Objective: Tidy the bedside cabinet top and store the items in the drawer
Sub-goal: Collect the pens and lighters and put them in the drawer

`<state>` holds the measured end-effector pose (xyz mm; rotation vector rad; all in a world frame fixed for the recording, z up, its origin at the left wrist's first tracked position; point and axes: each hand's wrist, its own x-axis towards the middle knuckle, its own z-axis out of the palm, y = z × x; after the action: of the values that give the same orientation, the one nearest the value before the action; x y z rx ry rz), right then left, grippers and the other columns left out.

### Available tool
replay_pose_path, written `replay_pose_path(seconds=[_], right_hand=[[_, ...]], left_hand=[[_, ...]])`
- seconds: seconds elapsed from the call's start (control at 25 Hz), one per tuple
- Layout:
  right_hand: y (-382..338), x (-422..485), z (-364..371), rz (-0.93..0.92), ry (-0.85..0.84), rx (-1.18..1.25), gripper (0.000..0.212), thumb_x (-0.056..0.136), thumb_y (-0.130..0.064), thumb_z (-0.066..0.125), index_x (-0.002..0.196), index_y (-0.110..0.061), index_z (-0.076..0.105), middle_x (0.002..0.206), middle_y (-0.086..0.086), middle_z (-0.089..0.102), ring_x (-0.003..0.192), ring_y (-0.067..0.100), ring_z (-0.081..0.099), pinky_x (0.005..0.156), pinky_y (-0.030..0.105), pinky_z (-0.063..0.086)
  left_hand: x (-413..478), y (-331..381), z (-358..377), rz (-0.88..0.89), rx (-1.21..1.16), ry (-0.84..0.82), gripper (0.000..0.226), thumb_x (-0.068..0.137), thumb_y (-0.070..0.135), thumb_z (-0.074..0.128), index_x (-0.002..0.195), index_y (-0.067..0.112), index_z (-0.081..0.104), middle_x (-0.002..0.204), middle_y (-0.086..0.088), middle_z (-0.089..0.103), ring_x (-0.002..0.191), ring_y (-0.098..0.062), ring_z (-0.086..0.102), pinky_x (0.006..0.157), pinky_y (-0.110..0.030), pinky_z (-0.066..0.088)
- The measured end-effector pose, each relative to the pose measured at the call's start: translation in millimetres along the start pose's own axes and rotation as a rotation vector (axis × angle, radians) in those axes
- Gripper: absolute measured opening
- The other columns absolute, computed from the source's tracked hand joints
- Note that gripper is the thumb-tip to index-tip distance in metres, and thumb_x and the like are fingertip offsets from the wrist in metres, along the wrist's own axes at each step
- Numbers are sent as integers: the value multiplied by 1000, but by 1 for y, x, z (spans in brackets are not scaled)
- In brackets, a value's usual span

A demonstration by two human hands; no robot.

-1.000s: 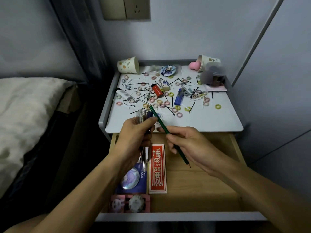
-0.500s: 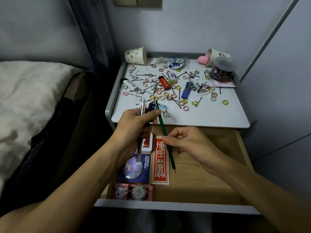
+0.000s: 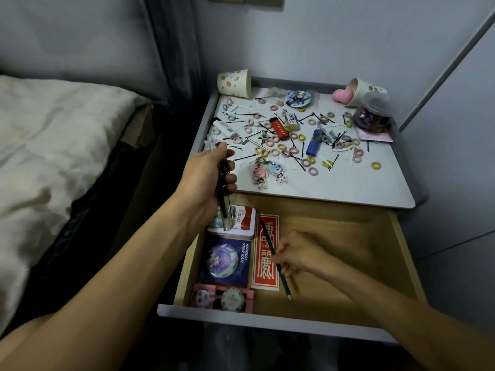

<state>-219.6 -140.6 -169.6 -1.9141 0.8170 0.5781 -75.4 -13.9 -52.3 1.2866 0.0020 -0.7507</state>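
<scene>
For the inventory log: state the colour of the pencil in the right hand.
The pencil is dark green; the head view shows it, pinched by the right hand.

A bedroom at home: a bed [image 3: 53, 145] with pale bedding beside a cluttered bedside cabinet [image 3: 348, 188].

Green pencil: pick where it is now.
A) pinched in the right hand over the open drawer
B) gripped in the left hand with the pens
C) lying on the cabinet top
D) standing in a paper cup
A: the right hand pinches the pencil above the drawer floor, while the left hand grips only pens.
</scene>
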Motion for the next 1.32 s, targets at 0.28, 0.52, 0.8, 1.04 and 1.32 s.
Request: replay_pose_path(seconds=[0.28, 0.52, 0.8, 1.04, 1.32], right_hand=[[-7, 50, 34, -26, 217, -111, 7, 95, -12, 60, 92, -6, 60, 71, 9, 68, 53, 14, 66, 50, 24, 55], [-2, 59, 42, -155, 286, -105, 18, 91, -14, 66, 75, -11, 56, 70, 8, 65, 64, 26, 68, 63, 42, 60], [4, 63, 40, -180, 314, -87, 16, 91, -13, 64, 76, -9, 60, 65, 4, 65, 53, 16, 66, 57, 34, 59], [5, 62, 42, -193, 339, -117, 14, 91, -18, 65, 80, -9, 64, 69, 3, 66, 57, 15, 65, 62, 33, 60], [-20, 10, 11, -330, 383, -83, 17, 95, -23, 59, 80, -21, 65, 65, -5, 64, 51, 0, 60, 54, 16, 51]], left_hand=[[3, -5, -4, -68, -22, 25, 18, 102, 27, 47, 99, 11, 54, 66, 2, 45, 46, -7, 30, 44, -19, 22], [3, -7, -2, -74, -19, 22, 18, 102, 26, 47, 104, 10, 54, 66, 2, 46, 45, -6, 31, 44, -19, 24], [4, -8, -2, -88, -31, 24, 18, 102, 25, 47, 104, 9, 54, 67, 1, 46, 46, -6, 32, 45, -19, 25], [5, -10, -3, -86, -38, 24, 18, 102, 25, 48, 106, 8, 54, 68, 1, 46, 46, -6, 33, 45, -20, 26], [7, -13, -2, -109, -79, -52, 30, 103, 35, 43, 107, 8, 56, 68, 0, 47, 45, -7, 34, 42, -19, 27]])
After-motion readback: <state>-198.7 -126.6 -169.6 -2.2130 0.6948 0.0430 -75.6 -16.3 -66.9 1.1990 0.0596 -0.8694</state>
